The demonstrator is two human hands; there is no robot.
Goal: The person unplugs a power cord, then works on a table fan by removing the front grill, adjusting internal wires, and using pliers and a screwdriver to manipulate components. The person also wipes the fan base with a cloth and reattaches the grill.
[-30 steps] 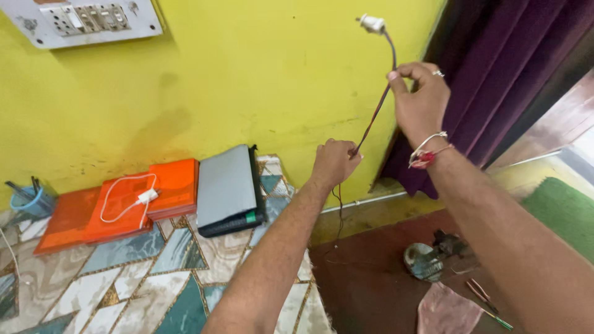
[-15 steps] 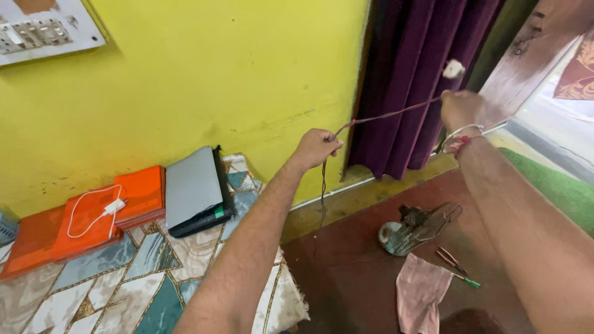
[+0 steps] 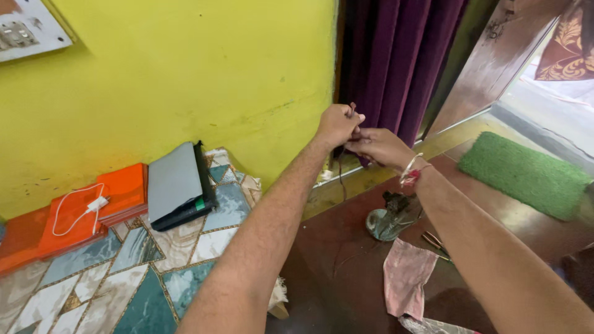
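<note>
From the head camera we see our left hand point(image 3: 336, 125) and right hand point(image 3: 378, 146) meeting in front of the purple curtain point(image 3: 396, 62), fingers closed and pinching a thin dark wire point(image 3: 341, 170). The wire passes between both hands and hangs down below the left one towards the floor point(image 3: 346, 247). A pink cloth point(image 3: 405, 275) lies well below; a laptop point(image 3: 176, 184) sits on the tiled bench point(image 3: 124, 278).

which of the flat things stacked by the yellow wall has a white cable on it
The orange flat case, left of the grey laptop; a white cable loops over it, while the laptop's lid is bare.
</note>
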